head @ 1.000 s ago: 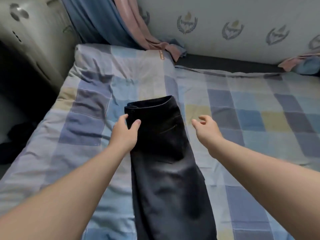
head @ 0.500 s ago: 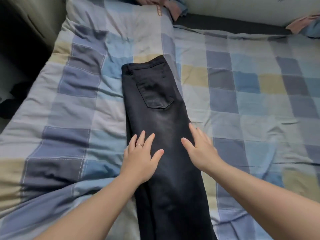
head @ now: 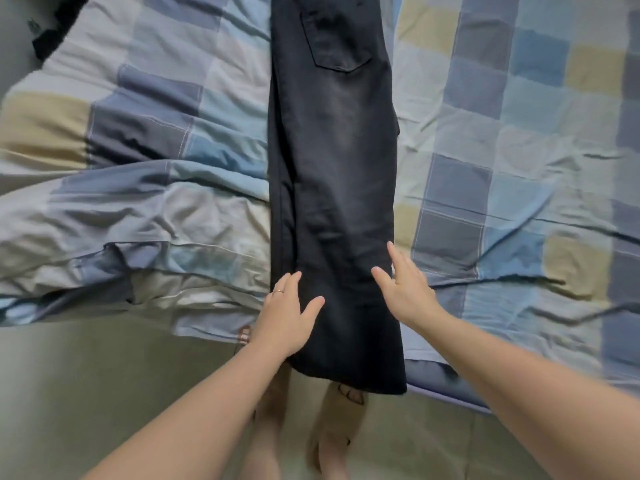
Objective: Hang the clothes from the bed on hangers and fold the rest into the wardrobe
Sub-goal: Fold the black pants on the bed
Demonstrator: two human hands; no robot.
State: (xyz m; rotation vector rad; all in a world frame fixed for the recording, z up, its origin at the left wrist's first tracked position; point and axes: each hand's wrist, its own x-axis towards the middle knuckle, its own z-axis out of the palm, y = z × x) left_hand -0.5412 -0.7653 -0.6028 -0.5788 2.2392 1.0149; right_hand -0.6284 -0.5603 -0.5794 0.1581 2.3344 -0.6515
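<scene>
1. Jeans (head: 332,188) lie beneath the left hand (head: 285,317) and right hand (head: 403,289), both flat with fingers spread.
2. Folded lengthwise, they run down frame centre on the checked quilt (head: 519,174), hem overhanging.
3. Likely heavy, limp denim; grip the hem corners.

soft, even indoor light with faint crease shadows on the checked bedspread (head: 519,140). wide-angle bending at the edges; forearms and feet slightly blurred.

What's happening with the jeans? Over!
Left hand, right hand open, flat on black jeans. Jeans lie lengthwise on checked quilt, hem past the edge. Nothing blocking.
</scene>
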